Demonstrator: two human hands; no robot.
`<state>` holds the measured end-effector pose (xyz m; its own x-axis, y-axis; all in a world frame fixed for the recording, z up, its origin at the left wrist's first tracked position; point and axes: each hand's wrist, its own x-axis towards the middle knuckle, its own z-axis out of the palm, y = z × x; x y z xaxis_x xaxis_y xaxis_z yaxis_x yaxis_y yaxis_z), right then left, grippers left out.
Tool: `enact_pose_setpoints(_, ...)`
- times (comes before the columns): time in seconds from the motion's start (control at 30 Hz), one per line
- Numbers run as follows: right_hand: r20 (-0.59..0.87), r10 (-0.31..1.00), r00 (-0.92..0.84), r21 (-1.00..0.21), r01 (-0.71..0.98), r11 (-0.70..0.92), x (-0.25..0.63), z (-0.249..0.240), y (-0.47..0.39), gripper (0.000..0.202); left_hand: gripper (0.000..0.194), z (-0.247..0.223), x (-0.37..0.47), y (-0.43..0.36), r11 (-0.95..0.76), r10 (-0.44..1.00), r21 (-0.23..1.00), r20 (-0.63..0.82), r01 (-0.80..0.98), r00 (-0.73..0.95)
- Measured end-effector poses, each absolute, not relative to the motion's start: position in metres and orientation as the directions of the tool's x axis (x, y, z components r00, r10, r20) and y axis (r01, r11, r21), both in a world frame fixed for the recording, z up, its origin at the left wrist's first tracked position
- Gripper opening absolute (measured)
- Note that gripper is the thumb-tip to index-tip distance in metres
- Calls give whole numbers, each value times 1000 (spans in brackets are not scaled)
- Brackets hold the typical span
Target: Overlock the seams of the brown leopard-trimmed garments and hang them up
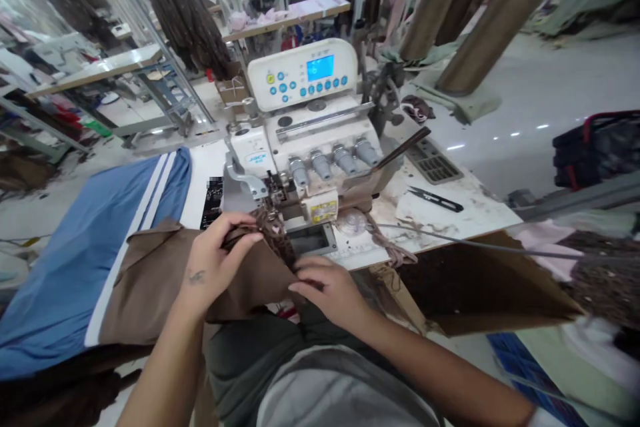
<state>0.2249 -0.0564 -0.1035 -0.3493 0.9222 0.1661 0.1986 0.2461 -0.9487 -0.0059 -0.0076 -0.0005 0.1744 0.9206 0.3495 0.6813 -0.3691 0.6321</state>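
Observation:
A length of brown fabric (155,280) stretches from the left side of the table to the front of a white overlock sewing machine (320,127). My left hand (217,253) pinches a gathered upper edge of it, close to the machine's presser foot. Lower and to the right, my right hand (327,287) grips the fabric's right edge between thumb and fingers. A darker patterned brown strip (275,233) runs between the hands beneath the needle area. The needle itself is too small to make out.
Blue fabric with white stripes (125,200) covers the table's left side. Black thread snips (435,199) and a loose brown strip (387,240) lie right of the machine. An open cardboard box (480,287) stands below the table's right front edge. Brown garments (175,7) hang behind.

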Motion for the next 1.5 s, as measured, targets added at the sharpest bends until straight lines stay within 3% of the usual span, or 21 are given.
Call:
enact_pose_setpoints(0.1, 167, 887, -431, -919, 258, 298, 219, -99, -46, 11, 14, 0, -12, -5, -379, 909, 545, 370, 748, 191)
enact_pose_setpoints(0.23, 110, 818, -564, -917, 260, 303, 216, -104, -53, 22, 10, 1, -16, -8, -399, 887, 510, 424, 762, 180)
enact_pose_setpoints(0.4, 140, 817, -559, -936, 195, 294, 221, -121, -67, 29, 22, 3, -15, -16, -433, 900, 557, 314, 709, 303)
enact_pose_setpoints(0.53, 221, 813, -539, -925, 150, 350, 220, -132, -72, 26, 10, 3, -6, -15, -417, 885, 495, 412, 762, 217)
enact_pose_setpoints(0.73, 270, 808, -524, -902, 157, 403, 219, -138, -75, 33, 16, 7, -4, -11, -456, 881, 488, 363, 744, 302)
enact_pose_setpoints(0.87, 282, 803, -525, -902, 142, 409, 218, -141, -77, 36, 12, -2, -6, -10, -380, 883, 444, 435, 812, 175)
enact_pose_setpoints(1.0, 281, 803, -526, -908, 126, 400, 222, -140, -77, 39, 20, -15, -5, -4, -175, 936, 585, 348, 792, -49)
enact_pose_setpoints(1.1, 278, 812, -512, -915, 115, 386, 227, -136, -75, 40, 23, -17, 0, 4, -121, 963, 688, 258, 716, -85)
enact_pose_setpoints(1.27, 249, 845, -474, -943, 79, 322, 226, -129, -70, 40, 17, -16, 3, 15, -147, 959, 707, 274, 692, -76)
enact_pose_setpoints(1.5, 203, 886, -416, -977, -21, 214, 216, -112, -61, 31, 26, -17, -19, 42, -203, 956, 662, 292, 721, 1)
